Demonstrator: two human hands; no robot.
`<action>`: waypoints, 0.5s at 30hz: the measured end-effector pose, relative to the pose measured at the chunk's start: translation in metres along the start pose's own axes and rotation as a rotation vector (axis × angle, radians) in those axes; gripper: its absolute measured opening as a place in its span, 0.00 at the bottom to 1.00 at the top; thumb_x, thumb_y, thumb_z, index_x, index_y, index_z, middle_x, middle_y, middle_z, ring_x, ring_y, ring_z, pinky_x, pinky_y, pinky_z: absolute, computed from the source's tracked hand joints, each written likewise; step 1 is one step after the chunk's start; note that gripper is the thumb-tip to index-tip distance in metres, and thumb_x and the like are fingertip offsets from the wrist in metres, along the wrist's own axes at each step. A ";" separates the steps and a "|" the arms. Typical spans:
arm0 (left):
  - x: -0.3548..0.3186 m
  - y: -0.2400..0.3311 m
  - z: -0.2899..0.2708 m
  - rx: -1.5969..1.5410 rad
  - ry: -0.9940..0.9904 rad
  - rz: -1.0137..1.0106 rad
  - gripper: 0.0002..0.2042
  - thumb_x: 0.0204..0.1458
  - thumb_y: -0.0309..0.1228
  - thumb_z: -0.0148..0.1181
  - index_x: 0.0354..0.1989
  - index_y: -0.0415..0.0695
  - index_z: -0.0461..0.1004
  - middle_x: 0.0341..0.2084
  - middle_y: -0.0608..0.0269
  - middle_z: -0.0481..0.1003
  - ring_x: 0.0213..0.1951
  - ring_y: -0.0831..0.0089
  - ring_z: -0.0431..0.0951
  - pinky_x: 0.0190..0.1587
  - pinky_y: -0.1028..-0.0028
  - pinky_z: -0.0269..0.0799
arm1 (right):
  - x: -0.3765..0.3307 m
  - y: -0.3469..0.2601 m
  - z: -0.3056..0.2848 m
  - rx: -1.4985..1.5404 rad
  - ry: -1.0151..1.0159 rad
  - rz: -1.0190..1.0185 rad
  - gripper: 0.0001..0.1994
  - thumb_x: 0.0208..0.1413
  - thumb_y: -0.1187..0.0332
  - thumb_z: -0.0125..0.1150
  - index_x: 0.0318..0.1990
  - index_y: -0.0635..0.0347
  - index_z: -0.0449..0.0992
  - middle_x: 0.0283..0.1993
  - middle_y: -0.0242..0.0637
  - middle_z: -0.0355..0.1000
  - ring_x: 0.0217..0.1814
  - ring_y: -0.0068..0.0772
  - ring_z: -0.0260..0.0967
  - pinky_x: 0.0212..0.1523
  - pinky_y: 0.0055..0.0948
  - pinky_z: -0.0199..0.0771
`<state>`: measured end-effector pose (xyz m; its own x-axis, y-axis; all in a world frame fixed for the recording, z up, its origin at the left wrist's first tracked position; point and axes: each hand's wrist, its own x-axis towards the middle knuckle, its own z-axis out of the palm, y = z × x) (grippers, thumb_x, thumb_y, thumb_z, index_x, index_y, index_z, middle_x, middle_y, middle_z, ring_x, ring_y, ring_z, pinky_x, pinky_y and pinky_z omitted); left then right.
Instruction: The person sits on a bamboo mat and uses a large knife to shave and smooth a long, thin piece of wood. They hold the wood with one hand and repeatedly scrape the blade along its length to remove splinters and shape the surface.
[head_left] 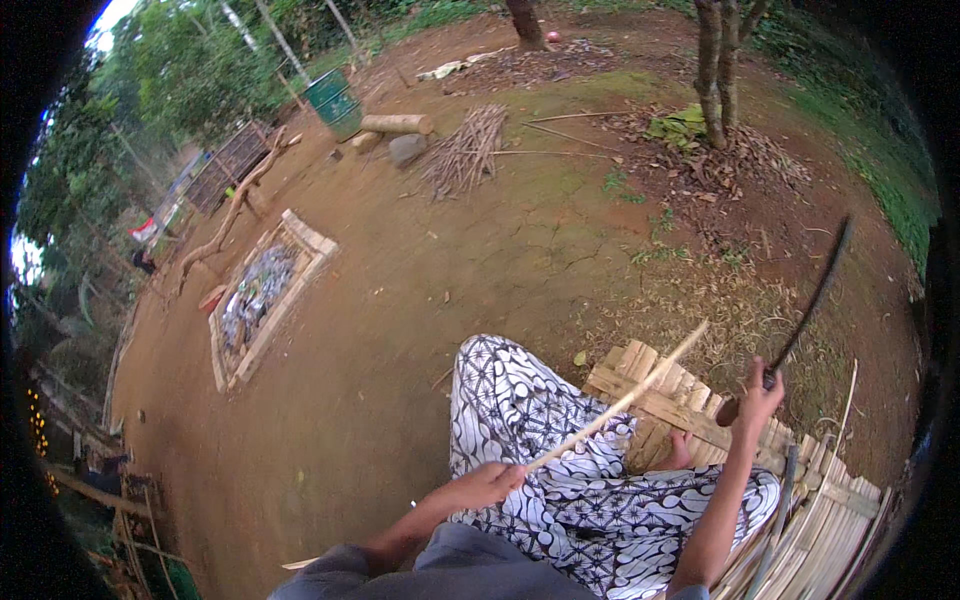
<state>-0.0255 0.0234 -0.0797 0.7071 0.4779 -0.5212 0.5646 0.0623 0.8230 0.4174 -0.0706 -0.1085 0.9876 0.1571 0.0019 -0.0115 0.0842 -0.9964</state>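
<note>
My left hand [487,484] grips one end of a thin pale bamboo strip [625,398] that slants up and right over my lap. My right hand [757,393] is raised and holds the handle of a long dark curved blade [812,299] that points up and to the right, well above the strip. My legs are covered by a black-and-white patterned cloth [520,410]. I sit on a platform of bamboo slats [690,400], with one bare foot [680,455] resting on it.
Bare brown earth lies ahead. A rectangular wooden frame [262,297] filled with rubbish sits to the left. A bundle of sticks [465,150], a log [397,124], a green drum [334,100] and tree trunks [715,70] stand farther off. More bamboo strips [830,520] lie at my right.
</note>
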 end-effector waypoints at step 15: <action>-0.027 0.089 -0.100 0.548 0.767 0.049 0.21 0.58 0.42 0.43 0.26 0.35 0.72 0.19 0.41 0.70 0.25 0.45 0.72 0.30 0.59 0.67 | -0.024 0.002 0.005 -0.275 -0.204 -0.139 0.14 0.53 0.62 0.61 0.41 0.63 0.75 0.26 0.30 0.71 0.24 0.15 0.60 0.25 0.20 0.61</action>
<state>-0.0372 0.1037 0.0303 0.3721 0.9274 -0.0376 0.8010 -0.3004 0.5178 0.3929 -0.0688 -0.1106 0.9250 0.3578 0.1279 0.1904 -0.1450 -0.9709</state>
